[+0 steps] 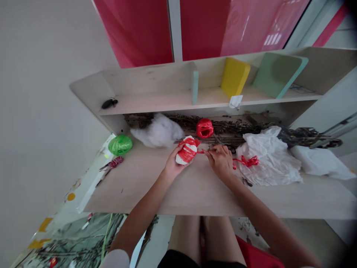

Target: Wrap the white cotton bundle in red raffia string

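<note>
Over a pale wooden desk, the left hand curls around a white ball striped with red plastic twine, while the right hand pinches a red strand running from that ball. Just beyond the ball sits a red twine ball; a green twine ball lies well left of it, and crumpled white plastic lies right.
</note>
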{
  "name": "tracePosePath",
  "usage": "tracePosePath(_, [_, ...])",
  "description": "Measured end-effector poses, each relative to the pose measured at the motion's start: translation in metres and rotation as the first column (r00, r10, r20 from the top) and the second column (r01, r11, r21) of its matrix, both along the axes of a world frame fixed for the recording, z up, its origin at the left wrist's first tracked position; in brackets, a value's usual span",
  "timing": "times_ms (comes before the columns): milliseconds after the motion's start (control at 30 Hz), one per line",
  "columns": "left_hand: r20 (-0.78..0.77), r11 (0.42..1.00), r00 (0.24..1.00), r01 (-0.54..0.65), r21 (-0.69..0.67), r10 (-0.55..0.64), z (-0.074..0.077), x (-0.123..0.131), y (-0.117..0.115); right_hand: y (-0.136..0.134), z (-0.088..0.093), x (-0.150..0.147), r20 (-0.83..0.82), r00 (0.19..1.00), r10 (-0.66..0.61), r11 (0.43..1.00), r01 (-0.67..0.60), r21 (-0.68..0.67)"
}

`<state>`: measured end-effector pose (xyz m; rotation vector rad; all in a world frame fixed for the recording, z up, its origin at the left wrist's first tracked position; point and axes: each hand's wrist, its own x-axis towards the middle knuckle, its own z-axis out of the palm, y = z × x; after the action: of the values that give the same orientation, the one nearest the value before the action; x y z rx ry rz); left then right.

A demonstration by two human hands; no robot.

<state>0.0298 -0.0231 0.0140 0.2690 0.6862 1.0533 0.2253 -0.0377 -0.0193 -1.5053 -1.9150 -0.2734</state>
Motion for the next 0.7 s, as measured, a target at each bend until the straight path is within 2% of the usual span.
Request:
tracePosePath(133, [-0.036, 1.0, 0.999, -0.013, 0.015, 0.014, 0.003, 0.001, -0.001, 0.003, -0.003, 0.002, -0.002, 0.996, 0.087, 0.996, -0.087, -0.024])
tracePosePath(367, [-0.013, 0.981, 0.986, -0.163, 0.105, 0.165, 0.016, 0.001, -0.001, -0.001, -0.006, -0.001, -0.108, 0.966, 0.234, 0.943, -0.253, -0.217])
tracePosePath(533, [-0.03, 0.983, 0.99, -0.131, 0.131, 0.136, 0.014, -0.004, 0.0, -0.008, -0.002, -0.003, -0.129, 0.941, 0.313, 0.922, -0.334, -0.196])
tracePosePath(700, [-0.049, 0.983, 0.985, -0.163, 0.089, 0.168, 0.008, -0.007, 0.003, -0.01, -0.002, -0.004, -0.083, 0.93, 0.359, 0.912, -0.368, -0.179])
